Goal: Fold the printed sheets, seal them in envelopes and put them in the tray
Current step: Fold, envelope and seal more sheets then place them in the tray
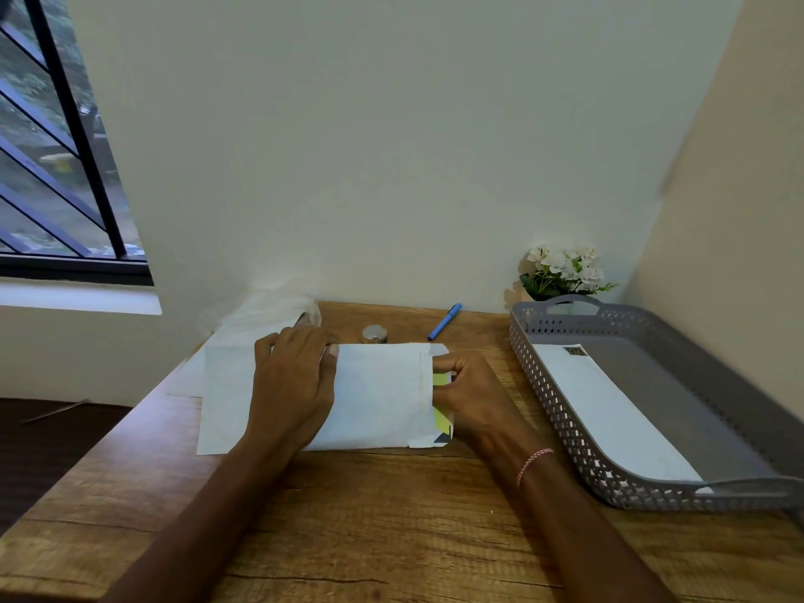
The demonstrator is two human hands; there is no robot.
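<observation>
A white envelope lies flat on the wooden desk, its open end to the right. A folded printed sheet with yellow and dark print shows at that open end. My right hand pinches the sheet and the envelope's mouth there. My left hand lies on the envelope's left part, thumb along its top edge. More white paper lies under and left of the envelope. The grey perforated tray on the right holds one white envelope.
At the back of the desk lie a blue pen and a small round metal object. A clear plastic wrapper sits at the back left. A pot of white flowers stands behind the tray. Walls close the back and right.
</observation>
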